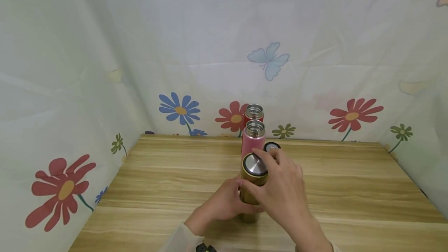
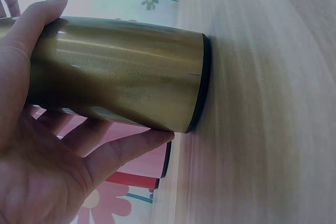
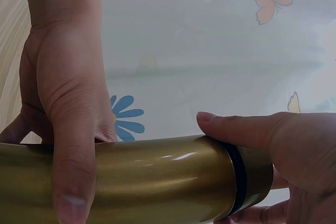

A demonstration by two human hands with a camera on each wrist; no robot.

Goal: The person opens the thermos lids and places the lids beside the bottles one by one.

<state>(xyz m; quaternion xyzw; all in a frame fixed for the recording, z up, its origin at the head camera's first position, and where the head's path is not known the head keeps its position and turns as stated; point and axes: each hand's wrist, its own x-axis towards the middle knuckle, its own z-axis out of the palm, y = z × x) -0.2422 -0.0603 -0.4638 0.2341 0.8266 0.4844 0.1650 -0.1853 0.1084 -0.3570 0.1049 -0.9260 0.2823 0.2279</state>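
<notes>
A gold thermos flask (image 1: 249, 196) stands upright on the wooden table, its screw lid (image 1: 255, 164) topped with a steel disc. My left hand (image 1: 225, 201) grips the flask's body, the thumb wrapping round one side. From above on the right, my right hand (image 1: 285, 186) grips the lid, with fingers and thumb round its rim. Just behind stands a pink thermos (image 1: 252, 145) with a bare steel mouth. Farther back is a red thermos (image 1: 254, 111), uncapped too and partly hidden by the pink one. In the left wrist view, the gold flask's black base (image 2: 202, 85) touches the table.
A loose dark-rimmed lid (image 1: 272, 146) lies on the table beside the pink thermos, partly covered by my right hand. The wood-grain table (image 1: 168, 170) ends at a flower-printed curtain (image 1: 196, 49), which also hangs at both sides.
</notes>
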